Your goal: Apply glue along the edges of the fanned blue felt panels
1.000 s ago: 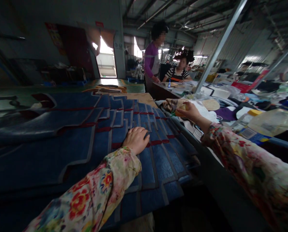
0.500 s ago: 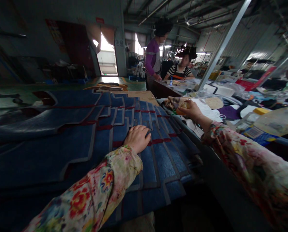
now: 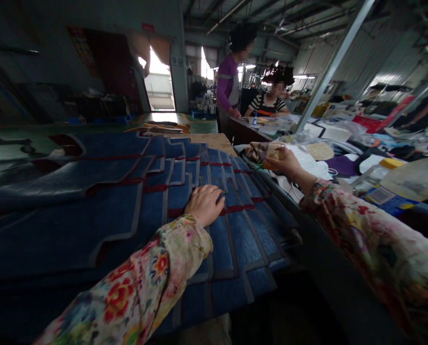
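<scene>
Left hand (image 3: 204,203) flat, fingers curled together, pinning the blue panels (image 3: 134,201); right hand (image 3: 283,162) clamps a yellow block (image 3: 271,155) far right. Best keep pressure steady.

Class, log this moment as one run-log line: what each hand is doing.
left hand: palm down on overlapped blue leather-like panels | right hand: gripping small orange-yellow object, identity unclear, beside cluttered table

Left hand (image 3: 204,203) on overlapped leather panels (image 3: 127,201); right hand (image 3: 285,163) right, over cluttered bench (image 3: 343,158).
</scene>
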{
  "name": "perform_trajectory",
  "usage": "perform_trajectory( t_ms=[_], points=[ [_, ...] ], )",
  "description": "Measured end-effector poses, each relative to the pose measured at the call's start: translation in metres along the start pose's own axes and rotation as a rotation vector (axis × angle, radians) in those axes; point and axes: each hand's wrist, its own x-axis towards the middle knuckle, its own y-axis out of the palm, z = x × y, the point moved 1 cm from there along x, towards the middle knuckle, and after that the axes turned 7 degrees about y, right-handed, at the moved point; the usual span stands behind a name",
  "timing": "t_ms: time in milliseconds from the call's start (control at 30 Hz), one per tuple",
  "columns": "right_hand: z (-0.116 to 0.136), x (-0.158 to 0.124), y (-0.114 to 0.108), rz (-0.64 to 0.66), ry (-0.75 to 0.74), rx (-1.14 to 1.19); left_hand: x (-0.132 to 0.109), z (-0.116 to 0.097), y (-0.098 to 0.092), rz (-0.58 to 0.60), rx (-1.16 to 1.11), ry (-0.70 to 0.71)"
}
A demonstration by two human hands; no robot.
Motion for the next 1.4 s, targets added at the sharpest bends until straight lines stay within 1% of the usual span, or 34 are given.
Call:
perform_trajectory(
  t_ms=[300, 767, 900, 1067, 1200, 1400],
  points=[
    [0.003, -0.004, -0.001, -0.021, -0.010, -0.039, 0.000, 0.000, -0.001, 0.007, 0.005, -0.001],
    [-0.004, -0.005, -0.003, 0.002, 0.041, -0.086, 0.000, 0.001, 0.000, -0.009, -0.017, 0.007],
    [-0.006, -0.010, -0.007, 0.017, 0.047, -0.092, 0.000, 0.001, -0.001, -0.007, -0.011, 0.009],
    [-0.003, -0.019, -0.016, 0.035, 0.030, -0.102, 0.000, 0.001, -0.001, -0.007, -0.001, 0.010],
    [-0.002, -0.027, -0.021, 0.036, 0.045, -0.097, 0.000, 0.001, 0.000, -0.007, 0.006, 0.015],
    [-0.009, -0.034, -0.024, 0.055, 0.071, -0.068, -0.001, 0.002, 0.001, -0.016, 0.015, 0.018]
  ],
)
